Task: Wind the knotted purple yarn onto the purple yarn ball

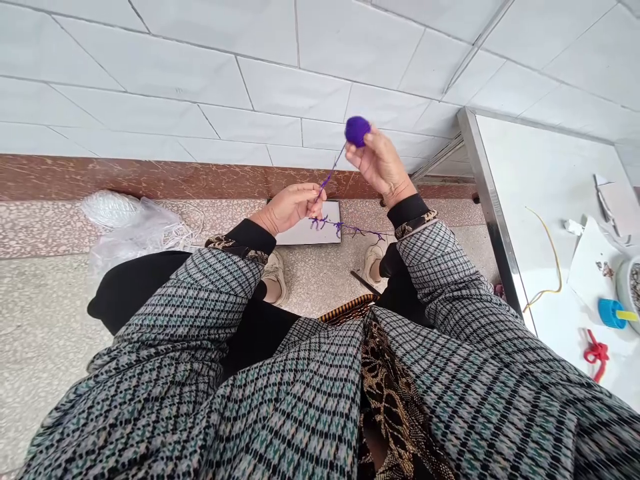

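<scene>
My right hand (377, 163) is raised before the tiled wall, its fingers closed on a small ball of purple yarn (357, 132). From the ball a purple strand (334, 168) runs down to my left hand (295, 205), which pinches it between thumb and fingers. Below my left hand the strand carries on to the right, with several short knotted tufts (339, 228) along it. Part of this tufted length hangs in front of a white board with a dark edge (305, 235) on the floor. Its far end passes toward my right sleeve.
Left on the floor lies a clear plastic bag with white cord (117, 213). At right stands a white table (535, 180) bearing a yellow cord (556, 260), a blue cap (611, 313), a red bow-like piece (596, 352) and a bowl (631, 287). The tiled wall (200, 73) rises ahead.
</scene>
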### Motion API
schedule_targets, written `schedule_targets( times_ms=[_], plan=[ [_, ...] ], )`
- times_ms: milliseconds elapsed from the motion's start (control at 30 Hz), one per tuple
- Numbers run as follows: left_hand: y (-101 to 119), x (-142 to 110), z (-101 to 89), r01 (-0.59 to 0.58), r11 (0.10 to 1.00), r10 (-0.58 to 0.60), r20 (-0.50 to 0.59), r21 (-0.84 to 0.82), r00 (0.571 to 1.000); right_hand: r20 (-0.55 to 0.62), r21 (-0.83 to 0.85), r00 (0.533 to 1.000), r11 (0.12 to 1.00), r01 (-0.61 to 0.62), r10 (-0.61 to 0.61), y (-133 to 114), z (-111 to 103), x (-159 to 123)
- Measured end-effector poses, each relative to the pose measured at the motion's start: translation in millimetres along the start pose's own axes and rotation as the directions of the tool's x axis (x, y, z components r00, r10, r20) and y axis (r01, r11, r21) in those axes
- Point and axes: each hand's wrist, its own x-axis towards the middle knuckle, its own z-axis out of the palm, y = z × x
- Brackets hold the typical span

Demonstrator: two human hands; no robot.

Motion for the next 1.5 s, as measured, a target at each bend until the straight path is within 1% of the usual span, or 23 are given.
schedule_targets(
  times_ms=[67,167,300,400,467,533,600,633,667,700,733,800,833,900,1000,1033,1100,1200,1267,1333,1400,1433,1500],
  plan=[
    [-1.4,-1.4,-2.7,0.020,0.999,-0.020,-0.006,0.031,1.000,-0.166,-0.036,0.982,0.995,0.090,-0.094,-6.1,-14.5,6.6],
    [-1.5,-2.1,-13.9,0.061,0.995,-0.055,-0.068,0.082,0.996,-0.392,-0.083,0.908,0.988,0.127,-0.149,-21.4,-41.3,8.4],
    [2.9,-1.8,-25.6,0.047,0.993,-0.024,-0.203,0.109,0.979,-0.626,-0.143,0.773,0.990,0.019,-0.105,-36.0,-61.9,1.9],
    [10.0,-4.8,-22.3,0.048,0.977,-0.023,-0.122,0.209,0.992,-0.664,-0.304,0.740,0.944,-0.130,-0.112,-34.1,-58.9,-2.3],
    [15.9,-8.7,-17.3,0.048,0.959,-0.051,0.005,0.280,0.999,-0.618,-0.531,0.774,0.800,-0.279,-0.140,-30.4,-50.9,-5.3],
    [22.4,-12.6,-15.0,0.018,0.954,-0.047,0.093,0.300,0.995,-0.521,-0.749,0.848,0.529,-0.399,-0.099,-28.4,-40.6,-10.1],
    [28.5,-15.1,-18.1,-0.044,0.962,0.019,0.093,0.268,0.995,-0.389,-0.877,0.916,0.265,-0.401,0.099,-29.5,-30.5,-17.2],
    [31.2,-15.5,-21.5,-0.077,0.966,0.064,0.060,0.247,0.996,-0.307,-0.913,0.918,0.196,-0.359,0.251,-31.0,-26.2,-21.1],
    [33.4,-15.3,-25.7,-0.107,0.967,0.107,0.011,0.229,0.994,-0.206,-0.934,0.887,0.188,-0.304,0.413,-33.0,-22.8,-25.0],
    [35.1,-14.6,-30.2,-0.129,0.968,0.142,-0.048,0.217,0.989,-0.080,-0.937,0.828,0.242,-0.252,0.554,-35.2,-20.5,-28.6],
    [36.0,-13.4,-34.6,-0.140,0.967,0.166,-0.113,0.211,0.980,0.064,-0.912,0.757,0.346,-0.220,0.650,-37.4,-19.2,-31.7],
    [35.5,-9.9,-41.1,-0.126,0.968,0.177,-0.232,0.216,0.957,0.341,-0.764,0.653,0.604,-0.227,0.677,-40.8,-18.8,-36.3],
    [34.0,-8.0,-42.5,-0.105,0.968,0.166,-0.271,0.227,0.948,0.441,-0.650,0.644,0.717,-0.251,0.626,-41.3,-18.9,-37.7],
    [28.5,-4.1,-40.7,-0.048,0.967,0.123,-0.294,0.250,0.948,0.524,-0.407,0.710,0.871,-0.276,0.470,-38.9,-17.5,-38.0],
    [16.9,0.2,-27.9,0.018,0.960,0.040,-0.199,0.281,0.979,0.389,-0.124,0.889,0.970,-0.210,0.242,-25.8,-8.1,-31.7],
    [13.3,1.0,-22.2,0.031,0.954,0.012,-0.143,0.297,0.990,0.301,-0.067,0.936,0.983,-0.172,0.184,-19.5,-3.3,-28.0],
    [7.7,1.4,-10.8,0.048,0.935,-0.043,-0.021,0.350,0.999,0.121,-0.032,0.984,0.991,-0.126,0.129,-5.7,7.1,-19.4],
    [5.7,-0.2,0.7,0.052,0.900,-0.119,0.129,0.433,0.984,-0.093,-0.220,0.986,0.963,-0.154,0.136,10.9,21.6,-10.5],
    [8.2,-1.8,2.3,0.038,0.883,-0.135,0.174,0.468,0.975,-0.141,-0.478,0.980,0.858,-0.190,0.139,14.4,28.8,-10.3],
    [12.0,-2.8,-0.8,0.025,0.872,-0.124,0.171,0.488,0.977,-0.068,-0.720,0.974,0.664,-0.199,0.218,10.3,32.8,-14.4],
    [15.4,-2.9,-6.7,0.010,0.877,-0.077,0.118,0.481,0.990,0.081,-0.840,0.910,0.519,-0.158,0.408,1.4,32.7,-20.2],
    [16.5,-2.6,-9.7,0.002,0.884,-0.046,0.082,0.467,0.996,0.170,-0.849,0.841,0.509,-0.140,0.514,-3.2,31.1,-23.0],
    [17.0,-1.9,-13.8,-0.006,0.913,-0.006,0.028,0.408,1.000,0.370,-0.770,0.682,0.620,-0.155,0.630,-9.7,26.0,-27.2]
  ],
)
